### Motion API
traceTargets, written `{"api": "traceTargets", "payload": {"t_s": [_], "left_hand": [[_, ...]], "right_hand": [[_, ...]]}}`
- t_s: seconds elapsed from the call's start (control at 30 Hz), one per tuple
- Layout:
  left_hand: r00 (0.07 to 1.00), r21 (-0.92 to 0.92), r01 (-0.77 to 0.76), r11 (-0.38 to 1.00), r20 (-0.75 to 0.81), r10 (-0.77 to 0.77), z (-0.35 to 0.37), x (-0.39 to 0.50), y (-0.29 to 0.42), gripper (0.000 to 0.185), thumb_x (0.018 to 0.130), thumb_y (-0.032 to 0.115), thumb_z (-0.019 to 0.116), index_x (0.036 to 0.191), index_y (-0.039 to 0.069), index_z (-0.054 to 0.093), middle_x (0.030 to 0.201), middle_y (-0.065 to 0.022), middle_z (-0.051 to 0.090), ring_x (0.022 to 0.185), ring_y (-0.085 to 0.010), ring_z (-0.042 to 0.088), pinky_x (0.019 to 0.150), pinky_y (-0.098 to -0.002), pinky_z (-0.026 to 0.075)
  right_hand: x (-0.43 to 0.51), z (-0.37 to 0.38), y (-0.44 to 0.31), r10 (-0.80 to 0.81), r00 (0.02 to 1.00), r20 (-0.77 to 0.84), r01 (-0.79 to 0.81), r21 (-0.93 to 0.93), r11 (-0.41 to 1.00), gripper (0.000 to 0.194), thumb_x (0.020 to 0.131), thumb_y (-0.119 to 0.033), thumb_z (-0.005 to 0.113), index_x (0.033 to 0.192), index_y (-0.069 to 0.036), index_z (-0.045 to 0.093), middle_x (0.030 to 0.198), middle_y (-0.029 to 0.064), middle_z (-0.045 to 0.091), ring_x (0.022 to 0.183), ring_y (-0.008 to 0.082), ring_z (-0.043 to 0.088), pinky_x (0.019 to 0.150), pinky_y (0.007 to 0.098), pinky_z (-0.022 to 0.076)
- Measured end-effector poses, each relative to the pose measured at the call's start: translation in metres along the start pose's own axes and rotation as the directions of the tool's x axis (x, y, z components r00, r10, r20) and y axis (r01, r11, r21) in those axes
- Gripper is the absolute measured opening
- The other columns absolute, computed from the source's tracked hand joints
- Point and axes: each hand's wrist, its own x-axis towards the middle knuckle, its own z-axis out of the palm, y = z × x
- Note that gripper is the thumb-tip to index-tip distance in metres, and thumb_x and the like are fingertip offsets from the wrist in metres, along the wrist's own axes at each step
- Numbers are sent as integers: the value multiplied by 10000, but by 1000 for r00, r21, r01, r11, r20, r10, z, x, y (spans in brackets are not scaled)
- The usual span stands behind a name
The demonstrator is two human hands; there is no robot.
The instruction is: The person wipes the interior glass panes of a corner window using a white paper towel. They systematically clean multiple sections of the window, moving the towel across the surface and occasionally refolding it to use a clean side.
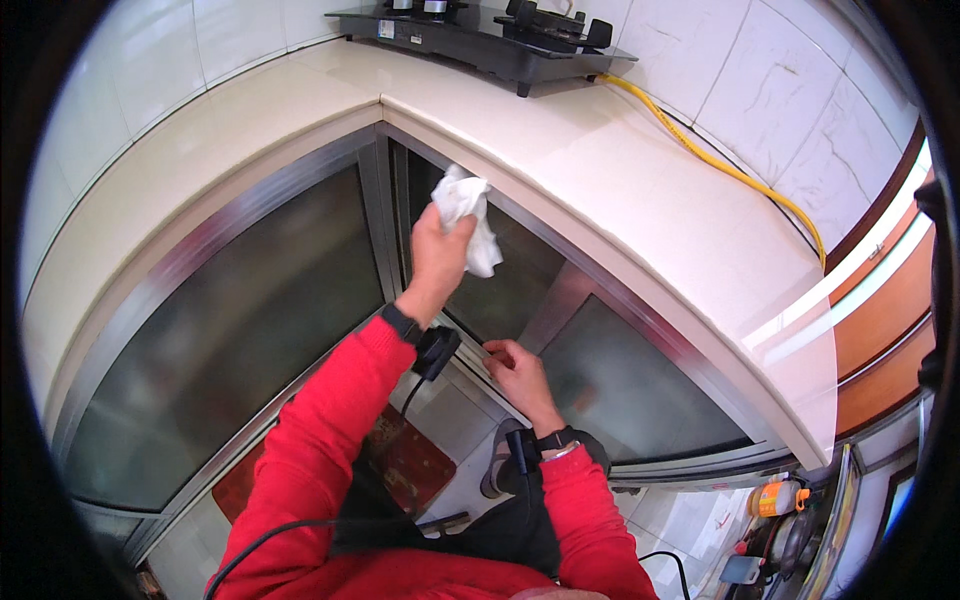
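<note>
My left hand [440, 255] grips a crumpled white cloth or paper wipe [466, 199] between thumb and fingers. It is raised before the metal-framed cabinet under the countertop, just below the counter's front edge [480, 166]. Lower and to the right, my right hand [521, 379] has its fingers bent close to the cabinet's bottom rail [472, 356]. Whether those fingers touch the rail or pinch anything is hidden. Behind the wipe is a dark opening [525, 251] in the cabinet, beside a frosted glass sliding door [637, 382]. Another frosted panel [240, 330] forms the left side of the corner.
A black gas stove [480, 41] stands on the pale countertop [622, 165], and a yellow gas hose [705, 154] runs from it along the wall. Below lies a red mat [409, 469]. At lower right are an orange-capped bottle [776, 499] and pans [795, 544]. Black cables hang near my arms.
</note>
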Motion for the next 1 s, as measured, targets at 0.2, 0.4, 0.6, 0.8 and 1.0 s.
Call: {"api": "traceTargets", "payload": {"t_s": [0.2, 0.4, 0.6, 0.8, 1.0], "left_hand": [[986, -5, 36, 999, 163, -35, 23, -20, -39, 212, 880, 40, 652, 1091, 23, 675, 931, -14, 706, 891, -103, 641, 783, -293, 511], [992, 124, 56, 991, -118, -41, -35, 12, -95, 280, 860, 29, 662, 1140, 14, 668, 1008, -81, 723, 940, -169, 674, 825, -324, 524], [964, 353, 16, 935, -254, 80, -12, 52, -110, 269, 844, 44, 685, 1107, 13, 643, 1031, -155, 700, 973, -295, 676, 867, -378, 511], [841, 404, -540, 738, 234, 488, 48, -28, -95, 362, 751, -83, 611, 1092, 37, 619, 1070, -173, 601, 1010, -369, 589, 874, -410, 496], [801, 468, -595, 654, 417, 430, 33, -44, -98, 607, 753, -99, 572, 1343, 25, 507, 1335, -214, 462, 1276, -422, 449, 1065, -451, 414]], "right_hand": [[-8, -20, 0, -42, 999, -14, 41, -89, 995, 263, 883, -114, 679, 1132, -28, 674, 855, 70, 701, 758, 125, 637, 708, 285, 516], [-13, -35, 7, -33, 999, 5, 33, -58, 998, 273, 885, -122, 686, 1144, -36, 667, 815, 64, 667, 744, 141, 626, 702, 290, 521], [-12, -40, 10, -35, 999, 37, 40, -137, 990, 257, 887, -107, 683, 1131, -31, 664, 851, 78, 665, 742, 148, 627, 691, 285, 523], [-10, -39, 11, -24, 999, 24, 28, -180, 983, 261, 887, -107, 673, 1137, -38, 650, 867, 134, 672, 735, 246, 661, 687, 348, 525], [-11, -35, 11, -12, 997, 72, 26, -196, 980, 266, 883, -94, 674, 1142, -39, 652, 874, 127, 670, 739, 235, 663, 689, 340, 527]]}}
